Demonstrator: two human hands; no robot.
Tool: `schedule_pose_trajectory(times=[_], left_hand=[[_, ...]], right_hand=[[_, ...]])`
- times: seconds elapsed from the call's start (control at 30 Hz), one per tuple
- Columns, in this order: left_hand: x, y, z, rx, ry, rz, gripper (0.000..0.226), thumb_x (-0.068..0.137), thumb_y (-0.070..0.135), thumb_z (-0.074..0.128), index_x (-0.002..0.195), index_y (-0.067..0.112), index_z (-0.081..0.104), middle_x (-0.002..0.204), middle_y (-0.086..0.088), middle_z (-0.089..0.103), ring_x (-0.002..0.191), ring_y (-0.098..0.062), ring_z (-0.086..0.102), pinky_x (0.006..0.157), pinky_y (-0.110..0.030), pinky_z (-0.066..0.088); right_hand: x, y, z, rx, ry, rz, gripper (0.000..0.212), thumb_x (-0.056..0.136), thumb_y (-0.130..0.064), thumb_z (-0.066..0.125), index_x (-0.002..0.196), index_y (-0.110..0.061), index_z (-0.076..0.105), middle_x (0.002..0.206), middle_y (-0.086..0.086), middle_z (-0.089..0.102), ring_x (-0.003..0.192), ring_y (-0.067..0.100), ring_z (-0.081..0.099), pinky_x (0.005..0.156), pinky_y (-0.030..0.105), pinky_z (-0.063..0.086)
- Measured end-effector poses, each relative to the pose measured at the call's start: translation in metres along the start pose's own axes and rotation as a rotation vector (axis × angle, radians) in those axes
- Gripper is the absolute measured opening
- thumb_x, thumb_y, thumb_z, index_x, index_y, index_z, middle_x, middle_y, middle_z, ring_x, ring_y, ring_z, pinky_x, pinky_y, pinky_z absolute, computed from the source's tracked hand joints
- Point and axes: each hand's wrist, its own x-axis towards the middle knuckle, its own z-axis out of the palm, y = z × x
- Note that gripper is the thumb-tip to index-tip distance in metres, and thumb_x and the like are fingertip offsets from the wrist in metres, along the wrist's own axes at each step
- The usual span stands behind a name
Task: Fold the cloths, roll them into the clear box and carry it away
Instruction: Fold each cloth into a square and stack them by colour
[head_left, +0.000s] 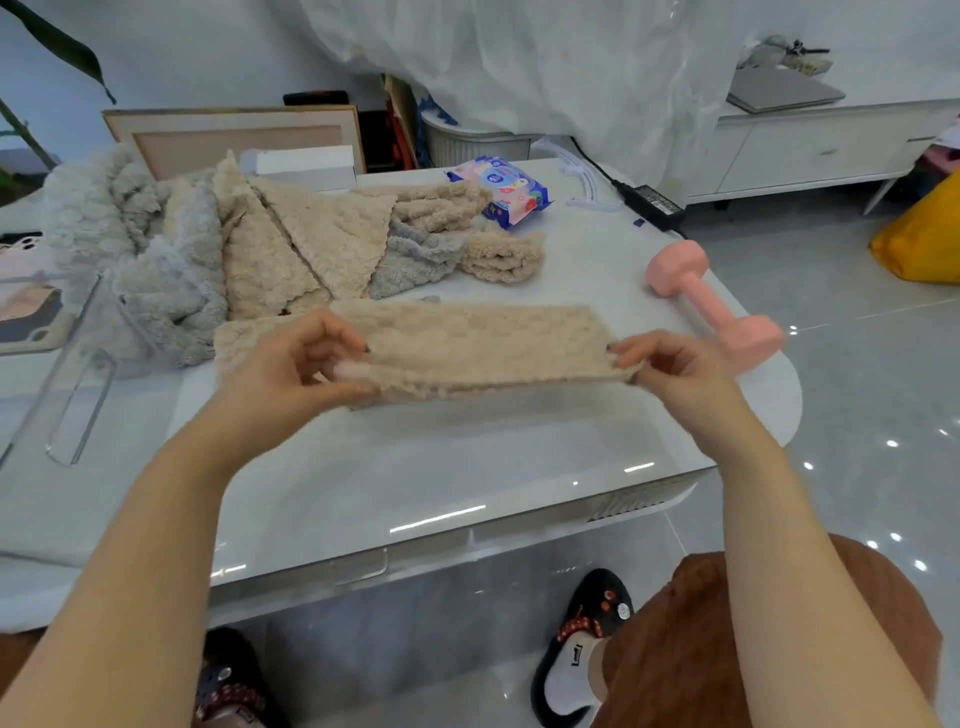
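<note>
In the head view, the left hand is pinching the left end of a long beige fluffy cloth, its grip pressed onto the near edge with thumb and curled fingers. The right hand is pinching the right end of the same edge, its grip also closed on the fabric. The cloth is folded into a wide strip and is stretching straight between the two hands. Its near edge is hanging just above the white glossy desk and casting a shadow on it.

Behind the strip, a heap of beige and grey fluffy cloths is lying loose across the far left part of the desk. A rolled beige cloth is sitting at the right end of the heap, just beside a crumpled grey one. The clear plastic box is standing at the left edge of the desk, near the heap and apart from both hands; what it is holding cannot be told.

A pink dumbbell is lying on the desk's right side, near the right hand. A blue and pink packet of wipes is resting behind the rolled cloth, and a black power adapter is lying at the far right corner.
</note>
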Motion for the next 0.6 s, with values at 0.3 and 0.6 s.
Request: schedule_pose_trajectory(times=[0.3, 0.6], left_hand=[[-0.031, -0.062, 0.029, 0.411, -0.497, -0.376, 0.019, 0.066, 0.030, 0.085, 0.065, 0.018, 0.070, 0.065, 0.009, 0.068, 0.060, -0.001, 0.059, 0.065, -0.018, 0.046], [-0.016, -0.071, 0.093, 0.733, -0.057, -0.005, 0.057, 0.094, 0.052, 0.032, 0.137, 0.018, 0.047, 0.145, -0.002, 0.041, 0.134, -0.022, 0.036, 0.110, -0.034, 0.027]], right_hand=[[-0.028, 0.028, 0.024, -0.359, -0.090, 0.367, 0.027, 0.078, 0.003, 0.049, 0.066, -0.010, 0.070, 0.091, -0.001, 0.060, 0.091, 0.016, 0.058, 0.090, 0.039, 0.048], [-0.022, 0.027, 0.059, -0.380, 0.001, 0.561, 0.031, 0.084, -0.012, 0.062, 0.106, -0.012, 0.039, 0.087, 0.003, 0.049, 0.075, 0.019, 0.050, 0.055, 0.027, 0.036]])
